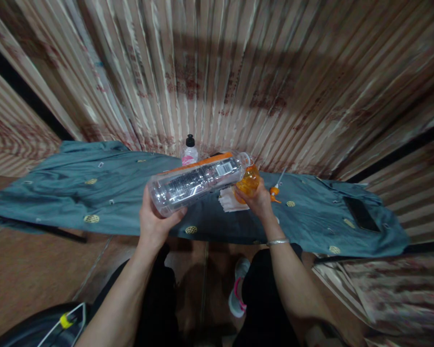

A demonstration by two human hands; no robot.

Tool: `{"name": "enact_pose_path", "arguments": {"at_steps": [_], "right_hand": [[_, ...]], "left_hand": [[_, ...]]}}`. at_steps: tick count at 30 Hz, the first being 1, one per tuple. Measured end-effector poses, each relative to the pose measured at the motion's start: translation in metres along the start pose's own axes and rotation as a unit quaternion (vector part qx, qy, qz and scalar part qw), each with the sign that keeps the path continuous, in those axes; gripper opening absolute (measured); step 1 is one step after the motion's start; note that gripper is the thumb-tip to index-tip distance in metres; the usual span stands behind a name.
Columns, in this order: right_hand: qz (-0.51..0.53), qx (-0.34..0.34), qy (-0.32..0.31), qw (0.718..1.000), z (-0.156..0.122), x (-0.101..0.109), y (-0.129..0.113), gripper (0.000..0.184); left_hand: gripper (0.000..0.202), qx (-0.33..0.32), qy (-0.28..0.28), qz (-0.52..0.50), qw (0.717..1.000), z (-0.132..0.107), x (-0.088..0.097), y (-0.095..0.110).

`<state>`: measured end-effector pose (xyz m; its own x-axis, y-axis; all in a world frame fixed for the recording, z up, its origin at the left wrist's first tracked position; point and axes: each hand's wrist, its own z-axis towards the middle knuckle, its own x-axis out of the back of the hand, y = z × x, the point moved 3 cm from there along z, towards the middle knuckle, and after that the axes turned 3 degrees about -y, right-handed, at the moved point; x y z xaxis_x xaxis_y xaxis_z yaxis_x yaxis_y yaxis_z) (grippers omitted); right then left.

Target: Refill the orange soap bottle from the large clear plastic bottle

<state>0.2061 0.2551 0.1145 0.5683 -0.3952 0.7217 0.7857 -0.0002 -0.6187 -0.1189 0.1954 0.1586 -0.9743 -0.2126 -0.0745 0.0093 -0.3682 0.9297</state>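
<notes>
My left hand [155, 219] grips the base of a large clear plastic bottle [198, 180], tipped almost on its side with its neck pointing right. The neck meets the mouth of a small orange bottle [248, 180], which my right hand [258, 201] holds upright from below. Both hands hover over a teal cloth [94, 183] spread on a narrow board. An orange spray nozzle with a thin tube [276, 189] lies on the cloth just right of my right hand. A folded white cloth [227, 200] lies under the orange bottle.
A small bottle with a black cap and pink label [190, 151] stands at the back of the board. A dark phone [360, 214] lies at the cloth's right end. Striped curtain fabric [217, 72] hangs behind. My legs and a shoe [237, 289] are below.
</notes>
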Motion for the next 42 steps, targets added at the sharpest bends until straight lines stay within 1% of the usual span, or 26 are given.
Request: {"name": "enact_pose_path", "arguments": {"at_steps": [3, 8, 14, 21, 34, 42], "right_hand": [[0.002, 0.009, 0.009, 1.0, 0.0001, -0.0016, 0.0036, 0.079], [0.01, 0.004, 0.007, 1.0, 0.0012, -0.0023, 0.0075, 0.081], [0.015, -0.012, 0.0, 1.0, 0.0013, 0.0013, 0.0035, 0.082], [0.009, -0.016, -0.002, 1.0, 0.0006, 0.0031, 0.0004, 0.084], [0.005, -0.015, 0.006, 1.0, 0.0006, 0.0021, 0.0057, 0.082], [0.01, -0.014, 0.01, 1.0, 0.0001, 0.0029, 0.0044, 0.082]], "left_hand": [[0.102, -0.008, -0.007, 0.001, 1.0, -0.0002, -0.0007, 0.0005], [0.105, 0.007, 0.002, -0.01, 1.0, -0.0005, -0.001, 0.0025], [0.104, 0.0, 0.005, 0.005, 1.0, -0.0017, -0.0031, 0.0063], [0.107, 0.006, 0.001, -0.004, 1.0, -0.0031, -0.0037, 0.0069], [0.111, -0.005, 0.012, -0.005, 1.0, -0.0023, -0.0052, 0.0033], [0.107, -0.017, 0.0, 0.005, 1.0, -0.0025, -0.0049, 0.004]]}}
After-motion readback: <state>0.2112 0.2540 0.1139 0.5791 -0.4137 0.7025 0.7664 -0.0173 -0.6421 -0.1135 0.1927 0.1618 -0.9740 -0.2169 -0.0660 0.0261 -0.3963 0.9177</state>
